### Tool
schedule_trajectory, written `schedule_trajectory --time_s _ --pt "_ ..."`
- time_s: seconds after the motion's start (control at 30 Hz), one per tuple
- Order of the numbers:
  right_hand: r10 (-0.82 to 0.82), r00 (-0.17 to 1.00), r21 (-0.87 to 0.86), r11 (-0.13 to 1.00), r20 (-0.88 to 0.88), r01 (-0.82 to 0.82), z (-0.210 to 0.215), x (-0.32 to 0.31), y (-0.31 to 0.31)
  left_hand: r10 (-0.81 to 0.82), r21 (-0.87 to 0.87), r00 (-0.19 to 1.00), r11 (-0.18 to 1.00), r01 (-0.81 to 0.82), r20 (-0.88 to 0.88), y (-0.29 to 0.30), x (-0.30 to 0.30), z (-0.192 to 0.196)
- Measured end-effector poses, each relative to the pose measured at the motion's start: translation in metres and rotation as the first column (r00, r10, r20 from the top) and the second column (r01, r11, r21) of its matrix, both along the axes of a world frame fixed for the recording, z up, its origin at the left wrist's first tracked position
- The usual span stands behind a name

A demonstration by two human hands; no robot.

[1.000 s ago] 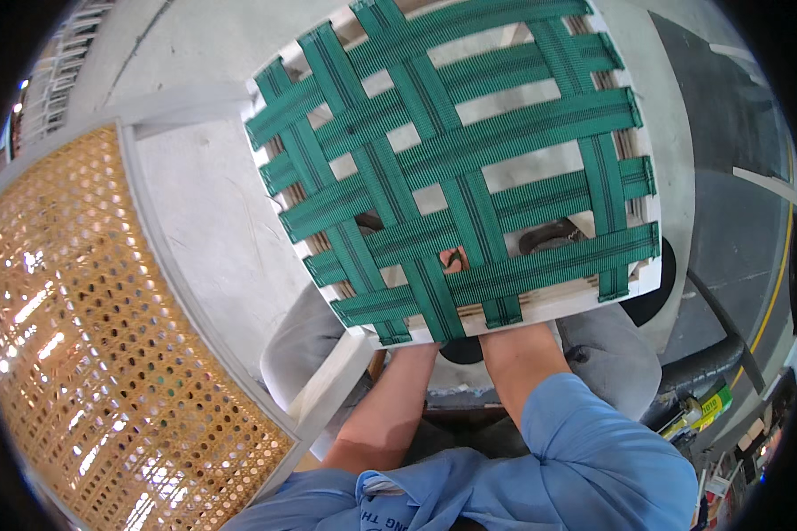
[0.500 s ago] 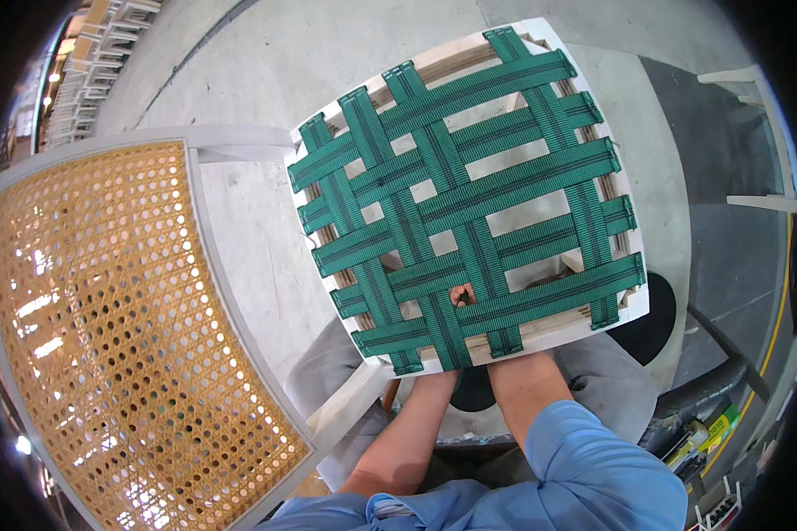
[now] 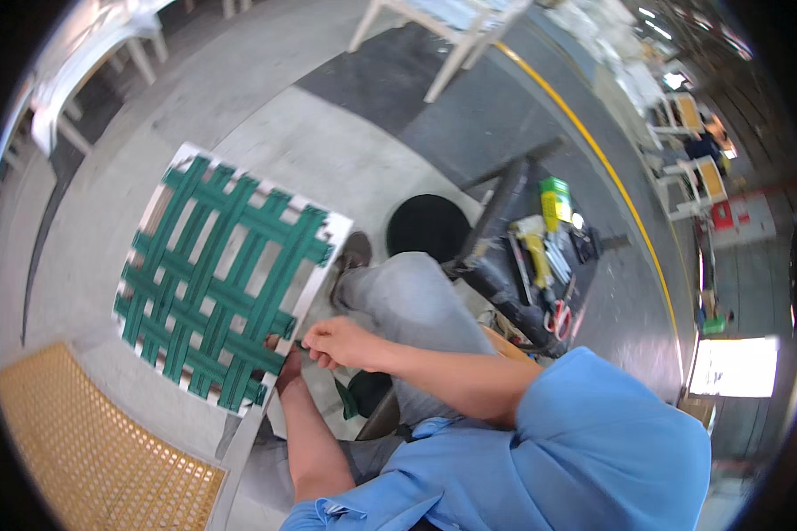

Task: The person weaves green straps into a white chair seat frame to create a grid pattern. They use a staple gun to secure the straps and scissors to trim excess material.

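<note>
A white chair frame with a seat of woven green webbing straps [image 3: 205,276] stands at the left. Its cane backrest [image 3: 106,451] fills the lower left corner. My left hand [image 3: 290,370] reaches under the seat's near edge, and the frame and straps hide most of its fingers. Just outside that edge is my right hand [image 3: 338,343], its fingers curled and pinched together. Whatever they hold is too small to make out.
Right of my knee stands a black tool stand [image 3: 496,279] bearing a yellow-handled tool [image 3: 537,252], red-handled scissors [image 3: 558,319] and a green-and-yellow box [image 3: 555,202]. A round black disc [image 3: 429,236] lies beside it. White chair frames [image 3: 456,35] stand farther off.
My view has swung right, so the chair now appears farther left. My right hand has come out from beneath the seat; my left hand stays under its edge.
</note>
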State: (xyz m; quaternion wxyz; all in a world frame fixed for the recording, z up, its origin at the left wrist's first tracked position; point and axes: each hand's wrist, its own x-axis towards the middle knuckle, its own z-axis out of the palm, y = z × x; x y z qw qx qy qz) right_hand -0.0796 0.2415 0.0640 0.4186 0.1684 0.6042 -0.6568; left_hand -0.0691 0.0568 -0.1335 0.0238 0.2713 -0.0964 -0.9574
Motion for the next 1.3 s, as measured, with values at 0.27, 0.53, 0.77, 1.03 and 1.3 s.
schedule_trajectory --time_s 0.27,0.53,0.77,1.03,1.3 --pt "0.136 0.888 0.896 -0.014 -0.438 0.444 0.101 0.066 0.337 0.026 0.194 0.999 0.981 -0.019 -0.032 0.034 -0.006 0.030" --pt "0.021 0.961 0.961 0.035 -0.275 0.275 0.047 0.076 0.383 0.189 0.326 0.979 0.933 -0.154 -0.078 0.020 -0.011 0.018" --pt "0.019 0.796 0.759 0.317 -0.605 0.569 0.076 0.076 0.363 0.135 0.261 0.985 0.952 -0.159 0.106 0.025 -0.008 0.016" --pt "-0.253 0.858 0.241 0.890 -0.446 0.388 0.205 0.042 0.201 0.130 0.379 0.991 0.919 -0.110 -0.029 0.018 -0.004 0.022" --pt "0.277 0.923 0.257 0.944 -0.268 -0.209 0.136 -0.006 -0.011 0.119 0.389 0.968 0.921 -0.026 -0.219 0.015 -0.006 0.024"
